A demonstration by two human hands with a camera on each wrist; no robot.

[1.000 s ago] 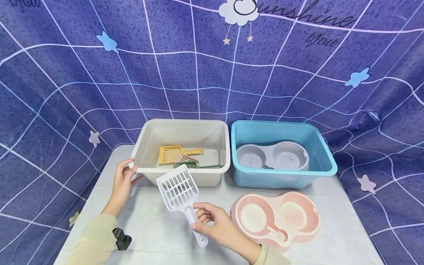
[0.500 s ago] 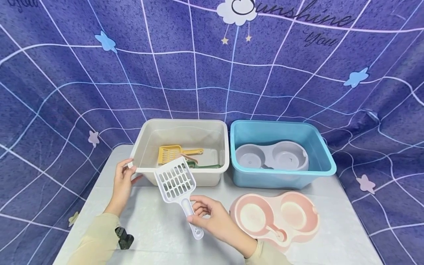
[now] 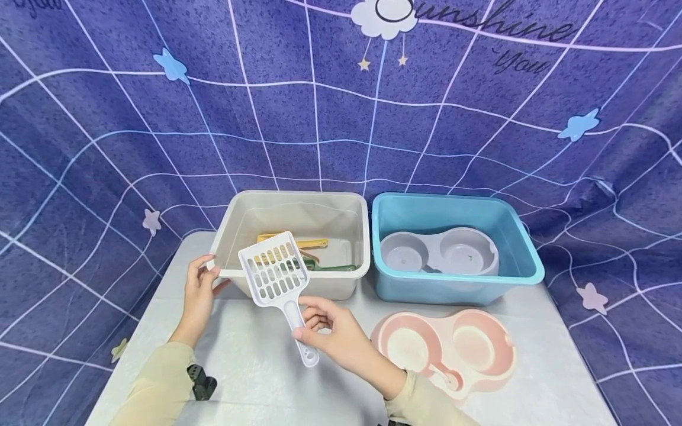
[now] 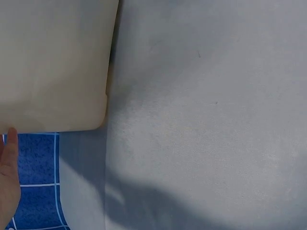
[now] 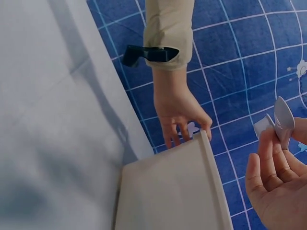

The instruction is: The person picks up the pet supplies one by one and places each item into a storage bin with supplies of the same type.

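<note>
With the left hand (image 3: 197, 297), gripped the beige bin (image 3: 303, 213) by its near left corner, fully finger-curled. Slanted the white scoop (image 3: 284, 302) lengthwise, away and leftward, head-first toward the bin; pinched its handle (image 3: 294, 318) between thumb and fingers of the nearer right hand (image 3: 337, 332).

head view bright; wrist views dimmer; soft shadows on tabletop (image 4: 216, 120)

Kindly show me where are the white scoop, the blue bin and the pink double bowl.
White scoop (image 3: 284, 302): head view, neck below the slots.
Blue bin (image 3: 447, 291): head view, front wall.
Pink double bowl (image 3: 446, 335): head view, ridge between dishes.
</note>
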